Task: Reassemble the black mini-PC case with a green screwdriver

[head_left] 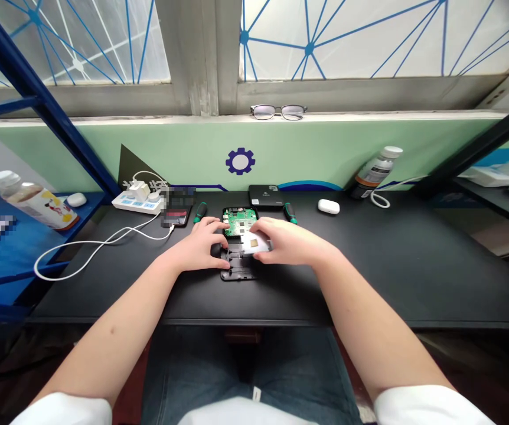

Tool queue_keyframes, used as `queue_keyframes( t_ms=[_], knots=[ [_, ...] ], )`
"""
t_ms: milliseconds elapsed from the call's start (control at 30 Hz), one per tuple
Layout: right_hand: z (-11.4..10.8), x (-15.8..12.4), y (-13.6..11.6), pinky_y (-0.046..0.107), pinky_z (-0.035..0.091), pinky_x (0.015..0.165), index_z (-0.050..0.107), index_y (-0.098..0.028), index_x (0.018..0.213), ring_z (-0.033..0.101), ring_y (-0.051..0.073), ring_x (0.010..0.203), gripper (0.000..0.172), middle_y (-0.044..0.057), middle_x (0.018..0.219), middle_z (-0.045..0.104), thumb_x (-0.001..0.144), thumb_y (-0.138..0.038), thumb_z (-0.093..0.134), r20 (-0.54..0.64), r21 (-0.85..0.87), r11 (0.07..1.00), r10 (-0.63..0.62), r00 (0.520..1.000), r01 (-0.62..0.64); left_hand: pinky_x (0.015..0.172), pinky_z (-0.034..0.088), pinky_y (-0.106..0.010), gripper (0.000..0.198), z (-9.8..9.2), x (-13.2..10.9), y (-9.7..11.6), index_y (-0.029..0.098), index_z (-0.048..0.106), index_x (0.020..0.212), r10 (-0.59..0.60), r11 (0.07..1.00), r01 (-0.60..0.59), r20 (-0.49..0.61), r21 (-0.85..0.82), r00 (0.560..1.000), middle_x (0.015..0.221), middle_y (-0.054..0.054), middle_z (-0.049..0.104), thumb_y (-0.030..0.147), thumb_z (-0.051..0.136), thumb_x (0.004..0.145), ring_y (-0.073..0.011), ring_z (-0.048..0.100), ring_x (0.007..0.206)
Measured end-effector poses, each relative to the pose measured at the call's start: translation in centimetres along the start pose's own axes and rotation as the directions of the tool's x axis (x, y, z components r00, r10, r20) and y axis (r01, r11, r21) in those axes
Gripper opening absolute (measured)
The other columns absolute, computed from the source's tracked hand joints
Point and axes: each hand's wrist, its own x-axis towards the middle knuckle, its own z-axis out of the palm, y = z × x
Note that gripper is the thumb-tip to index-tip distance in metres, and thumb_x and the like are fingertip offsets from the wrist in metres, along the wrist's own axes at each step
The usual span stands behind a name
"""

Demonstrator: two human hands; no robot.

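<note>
A person's right hand (287, 241) pinches a pale plate (249, 244) marked with a small tan square, its grip narrowed between thumb and fingers, over a black casing half (237, 273) on the tabletop (391, 265). The left hand (196, 245), its grip spread wide, reaches the left edges of the casing and the green circuit board (237, 222) just behind. A green-handled screwdriver (201, 212) lies near the left fingers, before a white power strip (136, 202).

Around circuit board (237, 224) on bench (382, 271): shell (237, 274) at six o'clock, box (268, 197) at one, phone (177, 216) at nine, earbud case (328, 206) at three.
</note>
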Motion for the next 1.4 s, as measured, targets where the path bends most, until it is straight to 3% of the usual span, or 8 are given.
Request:
queue_keyframes(
  t_ms=[233, 767, 867, 967, 1067, 1133, 1267, 1400],
  knots=[
    [2.6, 1.3, -1.5, 0.045, 0.045, 0.099, 0.068, -0.019, 0.097, 0.066, 0.029, 0.099, 0.023, 0.009, 0.098, 0.073, 0.087, -0.038, 0.075, 0.071, -0.104, 0.969, -0.216, 0.974, 0.222, 0.126, 0.032, -0.066, 0.032, -0.2, 0.0, 0.0, 0.029, 0.081, 0.097, -0.001, 1.0, 0.001, 0.002, 0.006, 1.0, 0.152, -0.007, 0.061, 0.048, 0.094, 0.075, -0.0401, 0.037, 0.151],
    [3.1, 1.4, -1.0, 0.049, 0.047, 0.095, 0.071, -0.023, 0.095, 0.058, 0.034, 0.107, 0.027, 0.01, 0.104, 0.067, 0.086, -0.047, 0.08, 0.141, -0.07, 0.982, -0.166, 0.976, 0.177, 0.126, 0.032, -0.064, 0.03, -0.2, 0.0, 0.0, 0.031, 0.081, 0.097, 0.001, 1.0, -0.001, -0.005, -0.005, 1.0, 0.15, -0.005, 0.064, 0.045, 0.095, 0.075, -0.0384, 0.039, 0.151],
    [3.1, 1.6, -0.7, 0.049, 0.048, 0.095, 0.073, -0.023, 0.096, 0.059, 0.035, 0.11, 0.029, 0.01, 0.104, 0.068, 0.086, -0.048, 0.081, 0.156, -0.052, 0.983, -0.166, 0.974, 0.176, 0.125, 0.034, -0.06, 0.022, -0.3, 0.0, -0.3, 0.029, 0.081, 0.094, 0.015, 1.0, -0.016, -0.065, -0.002, 0.998, 0.144, -0.005, 0.069, 0.045, 0.088, 0.082, -0.0358, 0.044, 0.146],
    [2.9, 1.7, -0.1, 0.051, 0.048, 0.102, 0.074, -0.023, 0.109, 0.059, 0.036, 0.118, 0.035, 0.012, 0.112, 0.069, 0.088, -0.051, 0.079, 0.076, -0.03, 0.984, -0.174, 0.982, 0.177, 0.12, 0.04, -0.057, 0.014, -0.5, 0.3, -1.1, 0.026, 0.078, 0.088, -0.042, 0.995, 0.062, -0.246, 0.073, 0.968, 0.13, -0.007, 0.075, 0.038, 0.074, 0.094, -0.033, 0.051, 0.137],
    [2.2, 2.0, 1.2, 0.047, 0.051, 0.104, 0.071, -0.022, 0.122, 0.063, 0.033, 0.12, 0.035, 0.014, 0.125, 0.067, 0.097, -0.046, 0.068, -0.168, -0.018, 1.0, -0.025, 0.985, 0.022, 0.111, 0.044, -0.059, 0.019, -0.8, 0.5, -2.0, 0.023, 0.074, 0.085, -0.22, 0.933, 0.322, -0.454, 0.16, 0.863, 0.115, -0.01, 0.077, 0.026, 0.061, 0.098, -0.0345, 0.055, 0.126],
    [1.6, 2.2, 2.5, 0.044, 0.055, 0.096, 0.069, -0.02, 0.125, 0.065, 0.033, 0.118, 0.034, 0.016, 0.129, 0.064, 0.101, -0.042, 0.06, -0.337, -0.023, 0.979, 0.185, 0.923, -0.205, 0.107, 0.045, -0.06, 0.019, -0.8, 0.5, -2.5, 0.022, 0.075, 0.088, -0.281, 0.886, 0.422, -0.503, 0.191, 0.817, 0.114, -0.011, 0.077, 0.021, 0.058, 0.097, -0.0361, 0.055, 0.124],
    [0.7, 2.4, 5.9, 0.049, 0.056, 0.091, 0.06, -0.015, 0.137, 0.06, 0.042, 0.129, 0.051, 0.025, 0.139, 0.058, 0.1, -0.049, 0.057, -0.416, -0.034, 0.786, 0.551, 0.724, -0.618, 0.104, 0.045, -0.06, 0.024, -0.5, 0.5, -2.7, 0.024, 0.079, 0.097, -0.251, 0.879, 0.396, -0.447, 0.266, 0.858, 0.12, -0.012, 0.075, 0.015, 0.057, 0.093, -0.0376, 0.052, 0.127],
    [0.6, 2.7, 8.3, 0.049, 0.057, 0.089, 0.057, -0.012, 0.14, 0.067, 0.042, 0.12, 0.054, 0.027, 0.132, 0.065, 0.099, -0.048, 0.057, -0.273, 0.018, 0.688, 0.702, 0.658, -0.726, 0.104, 0.043, -0.061, 0.026, 0.2, 0.5, -2.3, 0.027, 0.081, 0.095, -0.209, 0.885, 0.341, -0.383, 0.318, 0.9, 0.125, -0.012, 0.072, 0.015, 0.058, 0.093, -0.0384, 0.05, 0.13]
  ],
)
